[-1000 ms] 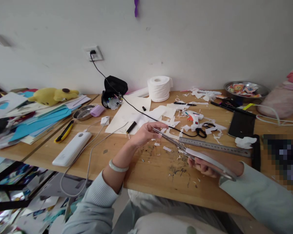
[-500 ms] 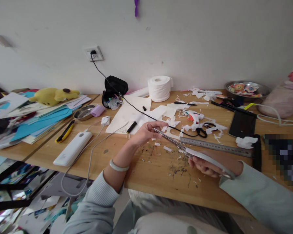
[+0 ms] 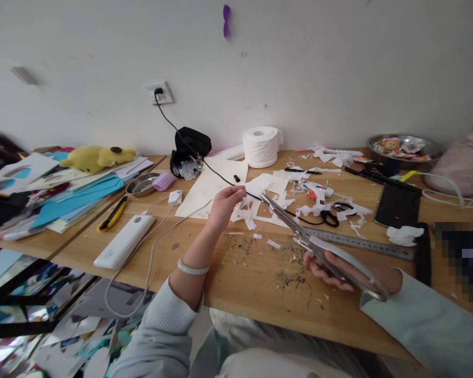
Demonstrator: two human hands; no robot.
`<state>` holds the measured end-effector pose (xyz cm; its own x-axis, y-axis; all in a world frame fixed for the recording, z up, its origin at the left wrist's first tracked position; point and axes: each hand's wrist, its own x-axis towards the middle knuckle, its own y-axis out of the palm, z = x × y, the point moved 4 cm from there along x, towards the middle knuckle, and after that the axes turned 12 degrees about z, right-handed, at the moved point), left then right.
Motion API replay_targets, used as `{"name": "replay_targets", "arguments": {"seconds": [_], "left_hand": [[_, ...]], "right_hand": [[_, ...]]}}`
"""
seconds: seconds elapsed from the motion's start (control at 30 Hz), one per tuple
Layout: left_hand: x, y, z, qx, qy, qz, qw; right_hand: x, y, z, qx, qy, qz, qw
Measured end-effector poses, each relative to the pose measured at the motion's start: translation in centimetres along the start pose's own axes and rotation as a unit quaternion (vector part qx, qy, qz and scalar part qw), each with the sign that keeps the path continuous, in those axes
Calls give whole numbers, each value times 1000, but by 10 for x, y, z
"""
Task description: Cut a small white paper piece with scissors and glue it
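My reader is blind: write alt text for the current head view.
A person's right hand holds metal scissors over a wooden table, the left hand near the blade tips. Paper scraps, a metal ruler and a glue gun lie nearby.

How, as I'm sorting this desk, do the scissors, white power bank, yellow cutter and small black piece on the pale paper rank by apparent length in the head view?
Longest to shortest:
1. scissors, possibly flattered by being nearer the camera
2. white power bank
3. yellow cutter
4. small black piece

text: none legible | metal ruler [image 3: 358,243]: scale markings, digits too small to read
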<state>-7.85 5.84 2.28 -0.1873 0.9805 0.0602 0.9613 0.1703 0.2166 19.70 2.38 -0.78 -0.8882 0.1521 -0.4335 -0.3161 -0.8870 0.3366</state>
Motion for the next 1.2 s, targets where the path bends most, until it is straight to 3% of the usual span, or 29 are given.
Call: {"name": "replay_targets", "arguments": {"seconds": [0.17,0.27,0.33,0.57,0.67,0.77,0.9,1.2], "left_hand": [[-3,6,4,12,-8,22,1000],[-6,12,7,26,-20,46,998],[-8,16,9,35,-22,60,997],[-10,28,13,-8,0,93,996],[-11,31,15,-9,-23,101,995],[-12,34,15,-7,-43,110,993],[-14,34,13,-20,-18,83,996],[-16,30,3,-29,61,8,998]], "right_hand": [[3,-7,5,3,-31,-74,997],[1,-16,11,-47,-75,-158,984],[-2,-19,10,-77,-72,-170,980],[-4,-18,-4,-42,-103,-104,988],[-1,-14,-3,-6,-105,-89,990],[6,-11,-3,64,-72,-33,995],[17,-11,-9,114,8,28,993],[26,-13,-16,119,48,28,991]]}}
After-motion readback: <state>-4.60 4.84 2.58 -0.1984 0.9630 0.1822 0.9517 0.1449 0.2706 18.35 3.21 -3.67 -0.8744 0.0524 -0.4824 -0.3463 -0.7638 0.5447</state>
